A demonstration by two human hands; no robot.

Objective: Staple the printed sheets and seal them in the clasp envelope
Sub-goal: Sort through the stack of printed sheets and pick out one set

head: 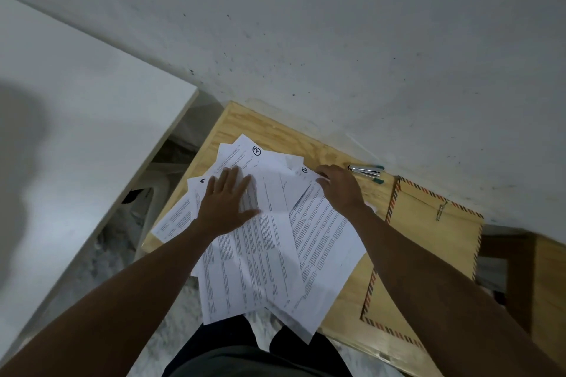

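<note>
Both bare forearms reach forward from the lower corners of the view, converging toward the middle. The left hand (228, 202) lies palm down, its fingers straight and slightly spread, pointing away from the body, the thumb splayed out to the right; the whole palm rests flat on the surface beneath it. The left wrist is straight, in line with its forearm. The right hand (340, 185) lies further forward and to the right, back of the hand uppermost, fingers bent downward at the knuckles so that the fingertips (321, 173) meet the surface. Whether they pinch anything cannot be told. The two hands are well apart.
</note>
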